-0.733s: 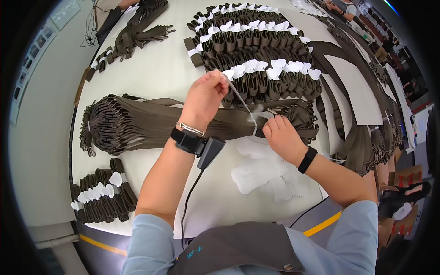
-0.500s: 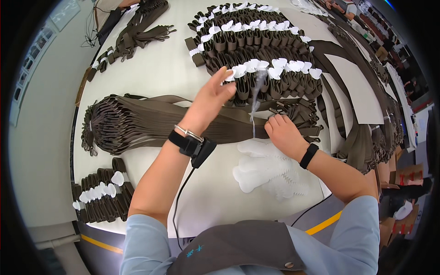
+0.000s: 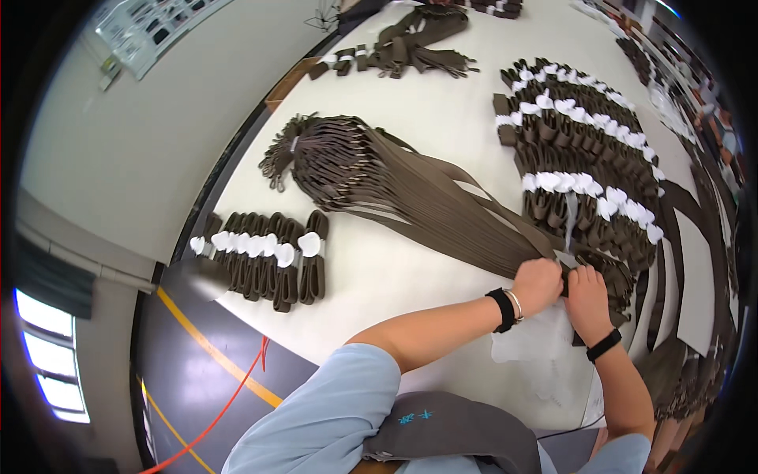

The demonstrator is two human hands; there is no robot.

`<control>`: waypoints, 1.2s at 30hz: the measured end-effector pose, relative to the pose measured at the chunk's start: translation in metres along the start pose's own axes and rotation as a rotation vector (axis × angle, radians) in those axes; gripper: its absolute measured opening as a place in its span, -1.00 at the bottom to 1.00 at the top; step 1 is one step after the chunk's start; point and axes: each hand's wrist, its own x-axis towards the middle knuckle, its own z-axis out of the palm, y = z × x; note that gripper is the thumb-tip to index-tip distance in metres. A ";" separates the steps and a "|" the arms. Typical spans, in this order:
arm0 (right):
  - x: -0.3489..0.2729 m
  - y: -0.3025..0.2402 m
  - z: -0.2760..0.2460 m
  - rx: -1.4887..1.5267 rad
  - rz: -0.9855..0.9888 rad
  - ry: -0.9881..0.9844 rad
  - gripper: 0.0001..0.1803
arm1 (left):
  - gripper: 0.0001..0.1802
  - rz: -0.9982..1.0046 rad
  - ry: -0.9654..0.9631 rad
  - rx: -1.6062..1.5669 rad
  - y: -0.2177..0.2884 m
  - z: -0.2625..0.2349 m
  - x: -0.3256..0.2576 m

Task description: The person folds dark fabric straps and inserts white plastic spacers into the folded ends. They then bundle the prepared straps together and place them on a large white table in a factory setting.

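Note:
A long bundle of dark brown webbing straps (image 3: 442, 197) lies slantwise over the table, its looped, tied end at the far left. Near its right end my left hand (image 3: 538, 284) is closed, fingers curled at the bundle's edge. Close beside it, my right hand (image 3: 588, 304) has its fingers bent over the same straps. A bit of dark strap shows between the two hands; the exact grip is partly hidden. Just beyond them a thin clear plastic strip (image 3: 570, 217) stands out against the folded straps. White cut sheets (image 3: 529, 344) lie beneath my wrists.
Folded straps with white paper bands stand in rows (image 3: 584, 150) at the right and in a smaller group (image 3: 264, 253) at the left. More straps (image 3: 422, 47) lie at the far edge. A pale board (image 3: 695, 280) is at the right. A red cord (image 3: 229, 407) hangs over the floor.
The view has turned left, so the table appears shifted right. My left hand, raised with fingers apart before, has come down beside my right hand and closed at the straps.

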 end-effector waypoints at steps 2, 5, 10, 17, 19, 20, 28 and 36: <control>0.003 -0.003 -0.006 0.041 0.017 -0.016 -0.78 | -0.87 -0.128 -0.173 -0.550 -0.011 -0.003 -0.007; 0.009 -0.005 -0.025 0.091 0.038 -0.026 -0.62 | -0.90 0.072 -0.245 -0.694 -0.033 -0.026 -0.017; 0.010 -0.006 -0.028 0.094 0.063 -0.034 -0.43 | -0.90 0.217 -0.325 -0.531 -0.040 -0.043 -0.025; 0.013 -0.003 -0.022 0.101 0.115 -0.087 -0.37 | -0.85 0.005 -0.228 -0.421 -0.032 -0.036 -0.039; 0.017 -0.006 -0.023 0.108 0.054 -0.109 -0.38 | -0.74 -0.045 -0.223 -0.442 -0.030 -0.038 -0.051; 0.012 -0.005 -0.019 0.083 0.048 -0.088 -0.36 | -0.69 -0.198 -0.371 -0.570 -0.010 -0.063 -0.055; 0.016 0.020 0.009 0.057 0.194 -0.143 -0.25 | -0.68 -0.008 -0.291 -0.751 0.027 -0.170 -0.147; 0.026 0.020 -0.029 0.253 0.129 -0.274 -0.27 | -0.75 -0.336 0.465 -0.421 -0.015 -0.317 -0.249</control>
